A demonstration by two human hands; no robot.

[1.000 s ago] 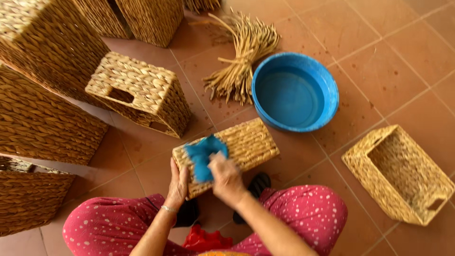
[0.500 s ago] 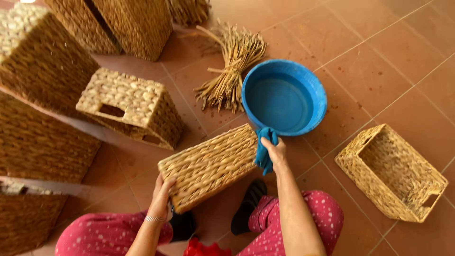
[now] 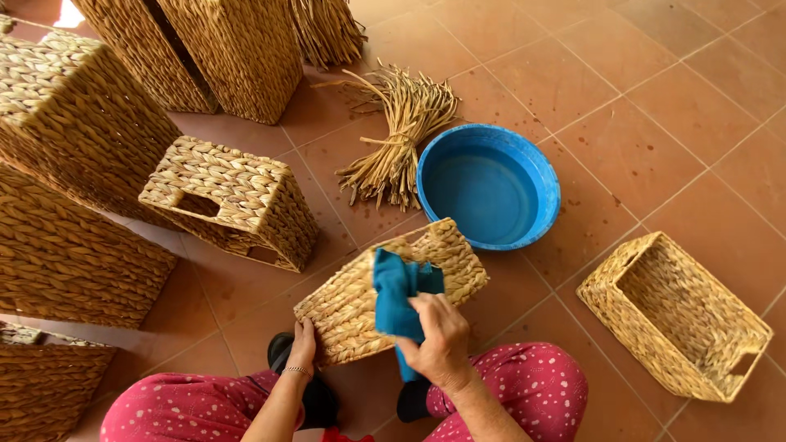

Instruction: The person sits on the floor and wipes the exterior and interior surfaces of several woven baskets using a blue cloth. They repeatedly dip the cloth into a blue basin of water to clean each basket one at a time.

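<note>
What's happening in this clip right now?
A seated person in red dotted trousers steadies a woven basket with the left hand at its near corner. The right hand presses a blue cloth against the basket's side. A blue basin stands on the tiled floor just beyond, beside a bundle of dried fibre. An open basket lies to the right, and more baskets are stacked to the left.

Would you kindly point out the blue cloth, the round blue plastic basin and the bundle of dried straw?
blue cloth (image 3: 395, 299), head view, its middle fold.
round blue plastic basin (image 3: 488, 187), head view, inner floor.
bundle of dried straw (image 3: 403, 131), head view, its bound middle.
</note>
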